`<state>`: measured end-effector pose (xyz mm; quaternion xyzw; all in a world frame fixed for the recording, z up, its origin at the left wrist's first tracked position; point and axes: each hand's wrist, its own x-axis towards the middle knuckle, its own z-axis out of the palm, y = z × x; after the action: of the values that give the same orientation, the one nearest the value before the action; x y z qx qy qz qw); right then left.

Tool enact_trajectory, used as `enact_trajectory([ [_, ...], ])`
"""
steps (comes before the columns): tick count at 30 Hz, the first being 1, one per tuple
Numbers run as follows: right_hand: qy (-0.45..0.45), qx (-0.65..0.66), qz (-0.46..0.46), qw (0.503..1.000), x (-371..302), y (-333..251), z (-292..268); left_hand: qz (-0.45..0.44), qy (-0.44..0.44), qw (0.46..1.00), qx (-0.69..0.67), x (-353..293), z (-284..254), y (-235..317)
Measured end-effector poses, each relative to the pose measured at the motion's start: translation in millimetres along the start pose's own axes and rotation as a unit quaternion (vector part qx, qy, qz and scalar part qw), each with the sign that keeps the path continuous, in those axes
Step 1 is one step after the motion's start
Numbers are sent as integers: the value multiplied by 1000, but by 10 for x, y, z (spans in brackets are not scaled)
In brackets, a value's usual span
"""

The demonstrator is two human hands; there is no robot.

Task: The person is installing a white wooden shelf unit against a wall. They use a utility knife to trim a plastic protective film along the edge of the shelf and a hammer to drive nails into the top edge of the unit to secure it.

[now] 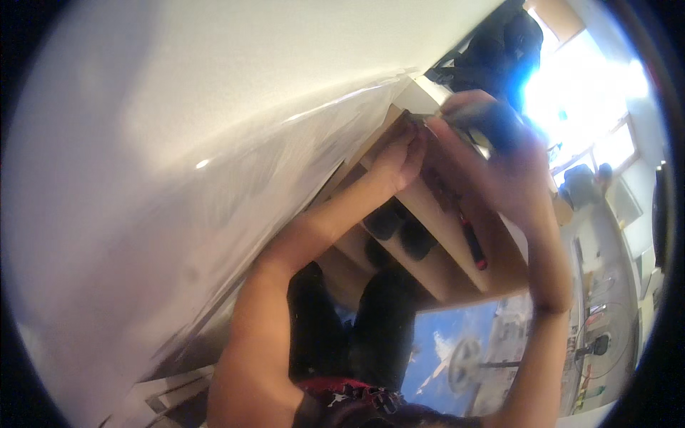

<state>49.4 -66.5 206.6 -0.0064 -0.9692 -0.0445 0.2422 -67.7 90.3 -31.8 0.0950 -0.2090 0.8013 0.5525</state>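
while right fingers (457,140) grip a dark tool (497,125), long axis crosswise, pointing left, i cannot tell whether left fingers (415,148) clench.

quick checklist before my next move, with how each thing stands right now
1. Dark object held in the right hand: ok.
2. Left hand fingers clear of that object: cannot tell, blurred.
3. Red-and-black tool out of the way: not ok, lying on the stepped wooden boards.
4. Feet firmly placed: cannot tell, footing unclear.
5. Light: ok, bright window at right.
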Motion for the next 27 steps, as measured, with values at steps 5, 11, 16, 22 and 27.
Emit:
enact_trajectory([
  [5, 9, -26, -15, 1000, -30, 197, 141, 29, -11, 999, -25, 157, -164, -80],
  [11, 35, -50, -59, 996, -67, -181, 159, 56, -40, 995, 76, 269, -217, 86],
  [16, 29, -107, -19, 994, 14, 116, 38, 63, 41, 995, -62, -33, 260, -201],
  [22, 21, -98, -25, 995, 173, 24, 107, 66, 12, 996, -51, -33, 168, -8],
  [27, 80, -132, -1, 988, 141, -160, 103, 116, 36, 991, -54, -65, 292, -164],
])
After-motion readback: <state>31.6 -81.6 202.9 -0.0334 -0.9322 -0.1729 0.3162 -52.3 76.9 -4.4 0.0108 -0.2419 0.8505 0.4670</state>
